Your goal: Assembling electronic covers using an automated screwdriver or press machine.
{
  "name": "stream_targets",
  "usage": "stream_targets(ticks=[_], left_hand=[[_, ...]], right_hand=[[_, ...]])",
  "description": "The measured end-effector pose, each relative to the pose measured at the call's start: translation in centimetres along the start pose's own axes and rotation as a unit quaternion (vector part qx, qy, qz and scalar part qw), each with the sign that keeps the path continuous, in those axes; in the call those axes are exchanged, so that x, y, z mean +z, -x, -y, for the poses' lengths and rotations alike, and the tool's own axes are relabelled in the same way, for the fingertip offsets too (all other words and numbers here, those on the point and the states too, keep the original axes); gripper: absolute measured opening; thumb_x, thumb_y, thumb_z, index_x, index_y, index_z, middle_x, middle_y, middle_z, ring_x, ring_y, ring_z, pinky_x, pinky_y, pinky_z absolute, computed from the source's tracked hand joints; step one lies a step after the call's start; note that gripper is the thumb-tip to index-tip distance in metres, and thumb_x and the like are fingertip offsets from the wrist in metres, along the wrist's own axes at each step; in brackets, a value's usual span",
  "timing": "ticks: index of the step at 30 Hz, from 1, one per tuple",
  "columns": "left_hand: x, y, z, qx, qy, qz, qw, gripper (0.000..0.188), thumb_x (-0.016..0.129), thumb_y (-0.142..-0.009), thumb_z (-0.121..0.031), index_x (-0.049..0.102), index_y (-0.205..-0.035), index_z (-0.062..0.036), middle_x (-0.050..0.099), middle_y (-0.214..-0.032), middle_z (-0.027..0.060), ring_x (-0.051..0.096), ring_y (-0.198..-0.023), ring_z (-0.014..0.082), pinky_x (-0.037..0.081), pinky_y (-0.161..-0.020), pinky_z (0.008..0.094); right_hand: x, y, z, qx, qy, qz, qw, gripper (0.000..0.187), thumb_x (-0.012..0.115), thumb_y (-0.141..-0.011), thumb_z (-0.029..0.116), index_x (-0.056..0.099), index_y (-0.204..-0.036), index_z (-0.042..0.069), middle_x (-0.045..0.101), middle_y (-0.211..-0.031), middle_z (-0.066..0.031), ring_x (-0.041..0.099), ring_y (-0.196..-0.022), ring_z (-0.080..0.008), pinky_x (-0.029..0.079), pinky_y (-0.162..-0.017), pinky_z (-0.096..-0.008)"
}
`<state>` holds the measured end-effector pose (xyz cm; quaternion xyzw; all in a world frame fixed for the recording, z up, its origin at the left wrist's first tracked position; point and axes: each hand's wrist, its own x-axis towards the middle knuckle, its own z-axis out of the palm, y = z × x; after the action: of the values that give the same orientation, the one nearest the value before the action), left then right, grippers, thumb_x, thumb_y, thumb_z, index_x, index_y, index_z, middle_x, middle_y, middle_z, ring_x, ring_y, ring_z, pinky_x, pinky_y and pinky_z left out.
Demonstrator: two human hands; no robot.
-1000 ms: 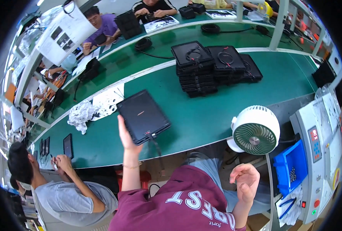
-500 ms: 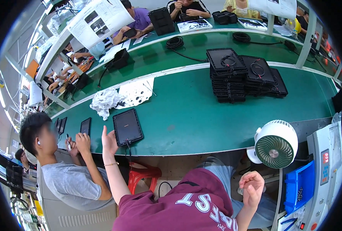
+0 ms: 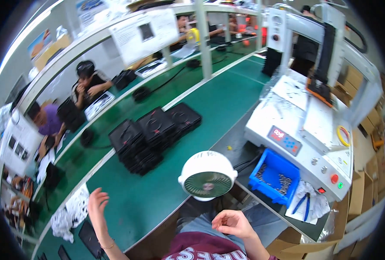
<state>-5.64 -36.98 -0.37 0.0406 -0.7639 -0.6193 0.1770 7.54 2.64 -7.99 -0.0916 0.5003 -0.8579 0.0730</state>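
Observation:
My left hand is open over the green bench, fingers stretched and nothing in them. A flat black rectangular panel lies beside its wrist, partly hidden by the forearm. Lower in the middle, my right hand hovers above my lap with loosely curled fingers and holds nothing I can see. It is nearest to a round white fan at the bench edge. Farther back, several black panels with thin cables are piled in stacks.
A blue bin of small metal parts stands at the right, next to blue-handled pliers and a white press machine with buttons. Crumpled white wrapping lies at the left. Several people sit across the bench, behind a metal frame.
My view has swung right, bringing the press machine and pliers into sight. My left hand is now farther from the black panel; my right hand has come nearer the fan.

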Motion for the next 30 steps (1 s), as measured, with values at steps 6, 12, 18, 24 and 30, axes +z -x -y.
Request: stream_targets(ticks=[6,12,18,24,30], left_hand=[[21.4,2.2,-9.5,0.157,0.121,0.731,0.653,0.014,0.055,-0.093,-0.011,0.06,-0.095,0.0023,0.061,-0.091,0.0103,0.059,-0.085,0.0194,0.047,-0.078,0.031],[31.3,14.3,-1.1,-0.05,0.085,0.939,0.33,0.035,0.047,-0.1,-0.025,0.049,-0.074,-0.0012,0.047,-0.07,0.0001,0.042,-0.069,0.0083,0.037,-0.066,0.0258],[33.7,17.9,8.7,0.178,-0.087,0.928,0.314,0.038,0.06,-0.09,-0.037,0.058,-0.076,-0.0018,0.06,-0.066,0.0137,0.058,-0.062,0.0237,0.044,-0.059,0.0375],[31.2,16.0,10.4,0.436,-0.289,0.805,0.28,0.04,0.057,-0.087,-0.042,0.061,-0.103,-0.0051,0.062,-0.103,0.017,0.061,-0.097,0.0372,0.05,-0.08,0.0469],[32.6,14.1,10.4,0.435,-0.39,0.751,0.309,0.044,0.06,-0.084,-0.042,0.059,-0.113,-0.0089,0.061,-0.11,0.0167,0.059,-0.103,0.0369,0.048,-0.084,0.0482]], right_hand=[[-1.4,4.2,3.1,-0.157,0.101,-0.242,0.952,0.017,0.065,-0.082,-0.006,0.063,-0.099,-0.004,0.065,-0.09,-0.009,0.064,-0.08,-0.0134,0.051,-0.071,-0.0241],[-1.7,5.5,8.2,-0.268,0.322,-0.458,0.784,0.015,0.059,-0.086,-0.005,0.063,-0.1,-0.004,0.065,-0.09,-0.0102,0.064,-0.078,-0.0141,0.052,-0.07,-0.0241],[-3.8,3.2,11.4,-0.204,0.525,-0.476,0.675,0.025,0.063,-0.084,0.002,0.063,-0.109,0.001,0.065,-0.096,-0.0122,0.065,-0.085,-0.0233,0.052,-0.076,-0.029],[-6.4,0.9,10.5,-0.068,0.64,-0.429,0.634,0.025,0.057,-0.091,0.022,0.064,-0.11,0.006,0.065,-0.103,-0.0127,0.063,-0.092,-0.0315,0.051,-0.079,-0.0368],[-5.8,1.2,10.5,0.052,0.652,-0.42,0.629,0.034,0.054,-0.092,0.034,0.065,-0.111,0.009,0.067,-0.102,-0.0137,0.064,-0.09,-0.0327,0.052,-0.077,-0.0394]])
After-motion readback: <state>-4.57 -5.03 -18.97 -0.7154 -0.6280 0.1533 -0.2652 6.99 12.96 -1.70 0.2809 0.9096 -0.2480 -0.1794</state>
